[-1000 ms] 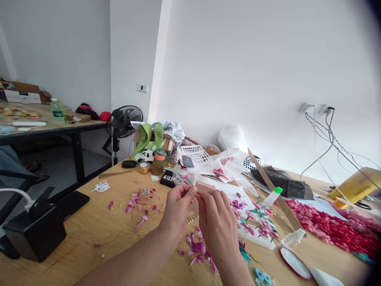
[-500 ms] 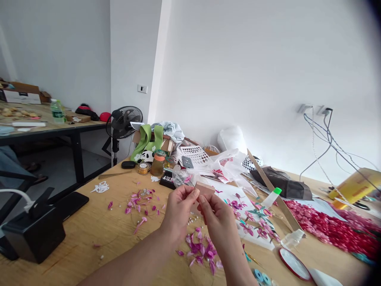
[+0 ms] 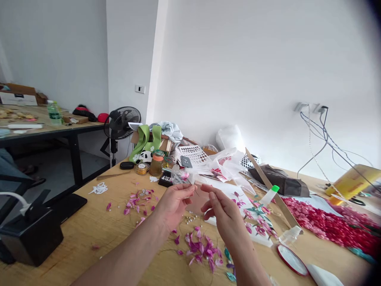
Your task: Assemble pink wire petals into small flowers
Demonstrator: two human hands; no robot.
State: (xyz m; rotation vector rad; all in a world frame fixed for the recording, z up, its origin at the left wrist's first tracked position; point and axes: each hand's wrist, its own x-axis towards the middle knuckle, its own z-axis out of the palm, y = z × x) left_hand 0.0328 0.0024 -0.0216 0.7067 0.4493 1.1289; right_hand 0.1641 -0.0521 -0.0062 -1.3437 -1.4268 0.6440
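My left hand (image 3: 175, 204) pinches with thumb and forefinger above the middle of the table. A thin dark strand (image 3: 197, 192) shows at its fingertips; its exact kind is too small to tell. Facing it, my right hand (image 3: 222, 206) has its forefinger stretched out and the other fingers loosely bent, with nothing visible in them. Behind both hands is a flat pinkish-brown piece (image 3: 198, 202). Below them lies a pile of purple-pink petals (image 3: 202, 250), with small pearly beads (image 3: 190, 217) just above it. More loose petals (image 3: 138, 200) are scattered to the left.
Pink flower pieces (image 3: 258, 226) rest on a white sheet to the right, near a green-capped bottle (image 3: 270, 194). Beyond are a long wooden strip (image 3: 264, 178) and a red heap (image 3: 324, 220). Jars (image 3: 156, 163) stand behind; a black box (image 3: 32, 238) is at left.
My hands have moved apart. The right fingers have loosened and spread away from the left fingertips, while the left hand keeps its pinch. The view has shifted slightly.
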